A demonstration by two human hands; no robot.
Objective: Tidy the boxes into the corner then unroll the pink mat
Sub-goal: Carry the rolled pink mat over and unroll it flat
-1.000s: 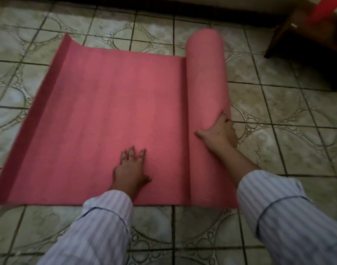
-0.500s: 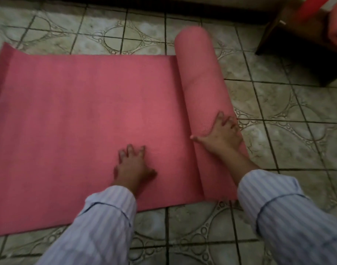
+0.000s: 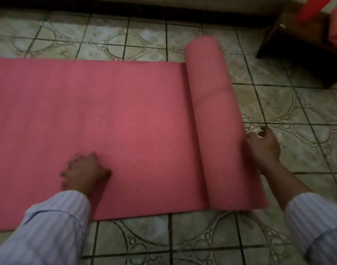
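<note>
You are pinning the flat part of the pink mat (image 3: 106, 115) with your left hand (image 3: 85, 170), near its front edge, so the sheet is not creeping while the roll (image 3: 217, 119) is travelling; its fingers are blurred, so I cannot tell whether they are lying flat or curled; your right hand (image 3: 264, 146) is sitting just beside the roll's right flank, fingers loosely bent and clamped on nothing; the roll is lying on the tiled floor (image 3: 202, 241), probably some turns left; no boxes or other containers are showing.
</note>
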